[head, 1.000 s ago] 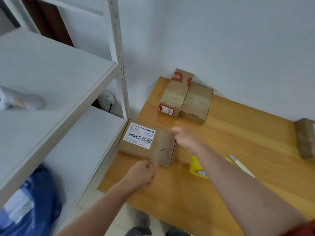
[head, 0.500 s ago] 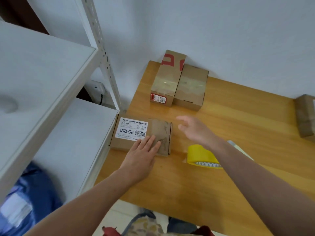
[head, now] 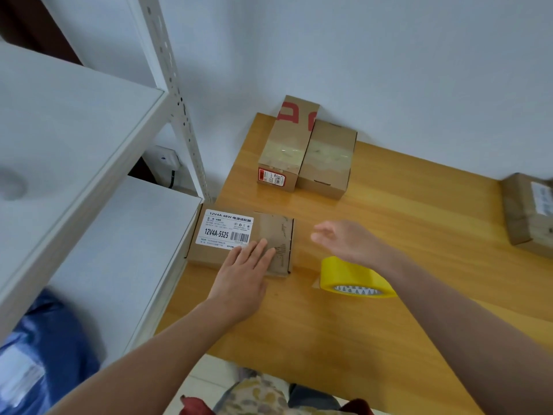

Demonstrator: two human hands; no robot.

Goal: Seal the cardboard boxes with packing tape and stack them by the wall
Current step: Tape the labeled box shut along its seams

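Hands now open: left hand flat on the labelled box, right hand lifted off.

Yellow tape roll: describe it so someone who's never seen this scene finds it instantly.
Start at the wooden table against the white wall. Near its front, right of the flat cardboard box with the white barcode label under the left hand, the yellow roll of packing tape lies just below the open right hand. It is the only round, bright yellow item among brown boxes.
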